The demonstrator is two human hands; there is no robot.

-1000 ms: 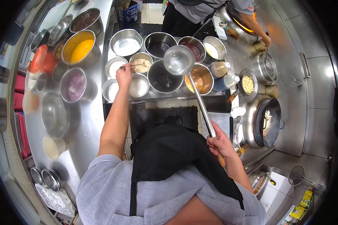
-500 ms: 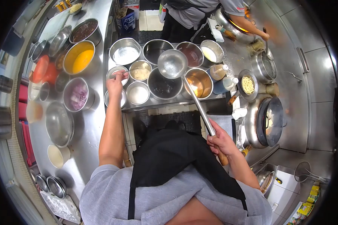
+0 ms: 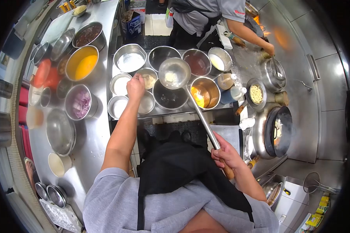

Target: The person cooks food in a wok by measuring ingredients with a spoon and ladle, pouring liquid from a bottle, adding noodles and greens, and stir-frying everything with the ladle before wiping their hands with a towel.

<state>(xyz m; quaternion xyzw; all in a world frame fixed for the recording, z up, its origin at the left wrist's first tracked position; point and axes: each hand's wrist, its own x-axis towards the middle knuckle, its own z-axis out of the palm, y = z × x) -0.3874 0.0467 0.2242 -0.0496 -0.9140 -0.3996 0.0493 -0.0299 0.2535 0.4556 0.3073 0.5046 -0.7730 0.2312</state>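
My right hand (image 3: 226,154) is wrapped round the wooden end of a long-handled metal ladle (image 3: 175,64). A small pale clump lies in the ladle's bowl, which hangs over a dark-looking pot (image 3: 170,101). My left hand (image 3: 136,88) is closed at the rim of a small pot of beige minced stuff (image 3: 149,80). It pinches what looks like a thin metal spoon (image 3: 145,76), mostly hidden by the fingers. Near that hand stand pots of white grains (image 3: 120,84) and a larger pot of white powder (image 3: 130,62).
A pot of yellow liquid (image 3: 85,66) and a pot of chopped purple onion (image 3: 81,106) stand on the left counter. At right are squeeze bottles (image 3: 233,93), a strainer of noodles (image 3: 256,93) and a steaming wok (image 3: 282,132). A co-worker's arm (image 3: 251,37) reaches over the stove.
My left hand has moved right, from over the white-grain pot to the beige one. A pale clump now lies in the previously bare ladle, which has shifted slightly left and down.
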